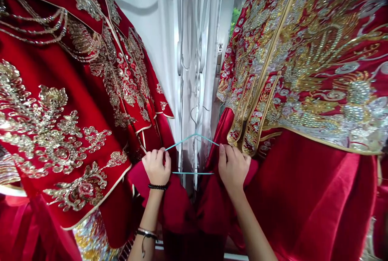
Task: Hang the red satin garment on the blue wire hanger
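A thin light-blue clothes hanger [194,134] with a silver hook is held up in front of me. A dark red garment [178,208] hangs from it, its two shoulder parts spread to either side. My left hand [157,166], with a black bead bracelet at the wrist, is closed around the hanger's left arm and the garment's shoulder. On the other side, my right hand [233,166] grips the right arm of the hanger with the cloth. The hanger's lower bar [193,173] shows between my hands.
A red jacket with silver beading [91,103] hangs at the left. At the right is a red jacket with gold and silver embroidery [309,66] over a red satin skirt [303,196]. Behind are a white metal rack [179,58] and a white curtain [142,26].
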`<state>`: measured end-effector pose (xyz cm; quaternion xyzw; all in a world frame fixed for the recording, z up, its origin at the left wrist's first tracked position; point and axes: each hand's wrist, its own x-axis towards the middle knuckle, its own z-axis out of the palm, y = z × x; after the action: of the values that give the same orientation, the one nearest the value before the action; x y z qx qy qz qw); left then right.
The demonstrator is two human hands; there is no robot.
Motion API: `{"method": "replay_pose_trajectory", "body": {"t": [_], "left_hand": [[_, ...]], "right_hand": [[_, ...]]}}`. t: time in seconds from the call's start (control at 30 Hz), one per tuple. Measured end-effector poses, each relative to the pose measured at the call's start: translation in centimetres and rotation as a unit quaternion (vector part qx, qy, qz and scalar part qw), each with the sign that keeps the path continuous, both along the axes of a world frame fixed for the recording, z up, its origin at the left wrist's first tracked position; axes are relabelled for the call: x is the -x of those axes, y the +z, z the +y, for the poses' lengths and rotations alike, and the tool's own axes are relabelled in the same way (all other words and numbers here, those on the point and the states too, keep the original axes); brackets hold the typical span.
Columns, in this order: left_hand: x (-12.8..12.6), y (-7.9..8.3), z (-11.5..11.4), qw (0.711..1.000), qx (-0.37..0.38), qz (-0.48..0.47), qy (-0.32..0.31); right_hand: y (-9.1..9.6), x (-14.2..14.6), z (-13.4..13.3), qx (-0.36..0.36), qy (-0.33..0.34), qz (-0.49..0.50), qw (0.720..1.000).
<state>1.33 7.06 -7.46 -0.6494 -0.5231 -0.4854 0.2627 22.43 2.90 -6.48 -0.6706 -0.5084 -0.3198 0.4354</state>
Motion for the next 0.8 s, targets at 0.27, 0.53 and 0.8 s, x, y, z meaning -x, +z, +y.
{"method": "replay_pose_trajectory", "body": {"t": [0.27,0.53,0.8], "left_hand": [[0.2,0.2,-0.7,1.000,0.015,0.008,0.014],[0.2,0.2,-0.4,0.999,0.007,0.021,0.042],[0.3,0.3,-0.2,0.998,0.004,0.022,0.051]], "right_hand": [[-0.1,0.2,-0.1,-0.011,0.025,0.021,0.999],[-0.6,0.3,0.8,-0.049,0.026,0.012,0.998],[-0.5,0.2,1.1,-0.054,0.047,0.016,0.997]]}}
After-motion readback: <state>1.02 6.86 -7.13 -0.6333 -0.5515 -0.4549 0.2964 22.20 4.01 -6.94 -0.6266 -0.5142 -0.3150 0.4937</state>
